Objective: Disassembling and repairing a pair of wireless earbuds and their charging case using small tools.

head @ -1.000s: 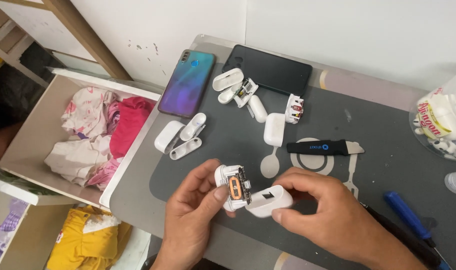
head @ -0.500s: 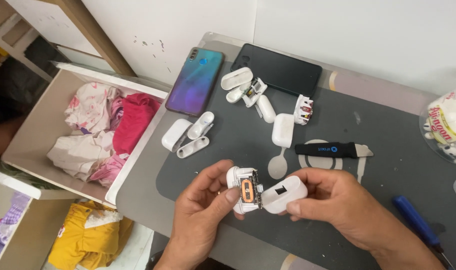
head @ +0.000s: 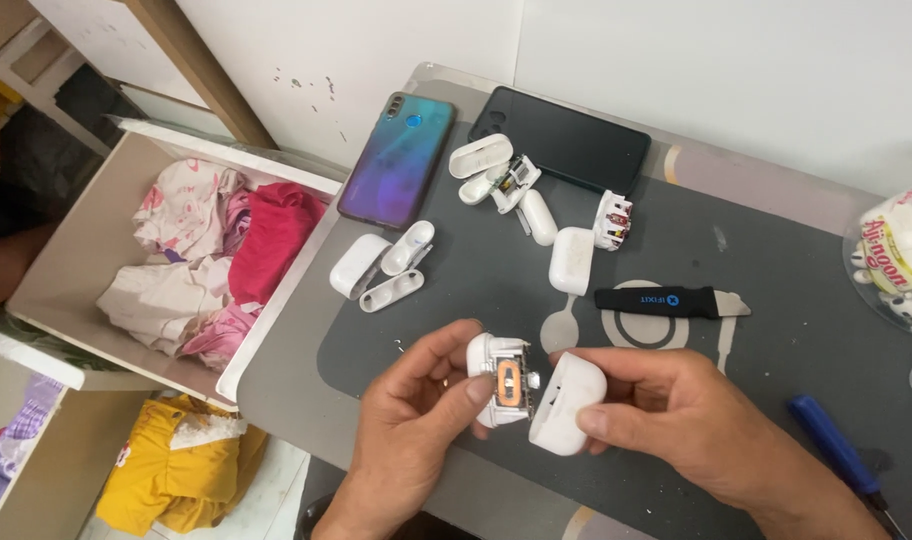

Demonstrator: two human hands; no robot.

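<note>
We pinch the earbud-case inner frame [head: 506,380] in our left hand [head: 416,420]; right hand [head: 676,410] grips the white outer shell [head: 568,405], near the desk's [head: 776,290] front edge. Drawer [head: 86,230] holds clothes [head: 216,260].

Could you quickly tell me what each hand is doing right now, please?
Left hand: closed on the opened white case half with the copper coil.
Right hand: closed on the white outer shell.

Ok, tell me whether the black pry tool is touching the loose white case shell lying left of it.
Apart. The head view shows bare grey mat between the black pry tool and the white case shell.
</note>
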